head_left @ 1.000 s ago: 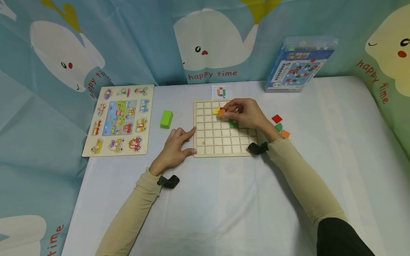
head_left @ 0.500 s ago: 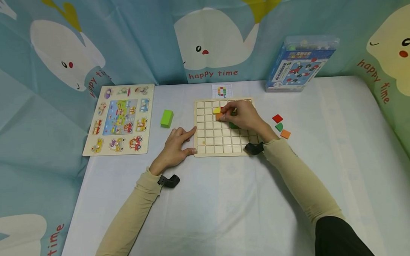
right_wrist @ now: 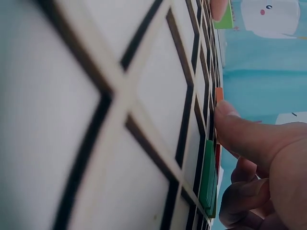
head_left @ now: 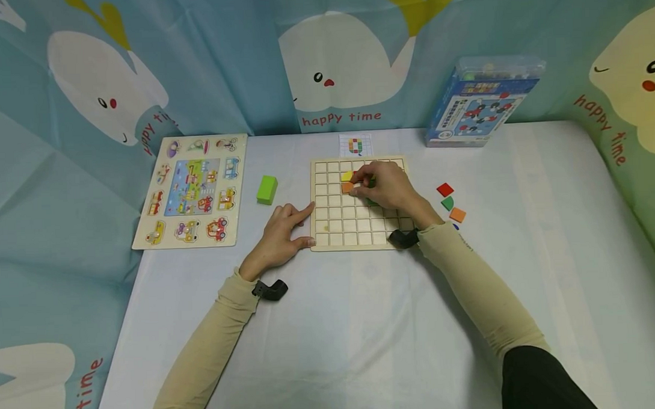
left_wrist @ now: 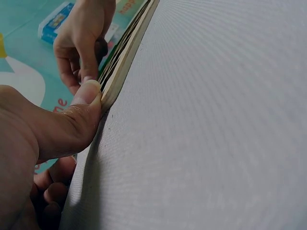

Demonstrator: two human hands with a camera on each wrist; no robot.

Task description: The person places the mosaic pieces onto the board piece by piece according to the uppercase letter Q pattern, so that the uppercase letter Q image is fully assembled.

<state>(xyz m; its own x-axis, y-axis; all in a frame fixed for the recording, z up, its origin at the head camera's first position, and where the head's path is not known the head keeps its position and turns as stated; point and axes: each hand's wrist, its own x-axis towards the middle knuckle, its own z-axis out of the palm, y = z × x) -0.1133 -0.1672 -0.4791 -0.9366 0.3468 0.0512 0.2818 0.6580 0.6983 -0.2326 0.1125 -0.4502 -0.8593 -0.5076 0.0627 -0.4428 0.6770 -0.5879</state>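
A wooden grid board [head_left: 336, 225] lies flat on the white table. My left hand [head_left: 277, 233] steadies its left side, index finger and thumb against the edge; the left wrist view shows the thumb [left_wrist: 86, 100] at a corner. My right hand [head_left: 389, 183] reaches over the upper part of the board. Its thumb and index finger pinch an orange square tile [head_left: 347, 187], which sits at a cell just below a yellow tile [head_left: 346, 176]. Red and green tiles [right_wrist: 208, 177] on the board are partly hidden by that hand.
Right of the board lie a red tile [head_left: 445, 189], a green rounded tile [head_left: 448, 203] and an orange tile [head_left: 458, 215]. A pattern card [head_left: 355, 145] is behind it. Left are a green block [head_left: 267, 190] and a picture puzzle [head_left: 191, 191]. A blue box [head_left: 483, 103] stands back right.
My right hand has brought the orange tile slightly left and down, from over the yellow tile's edge to the cell beneath it. The left hand has stayed in place.
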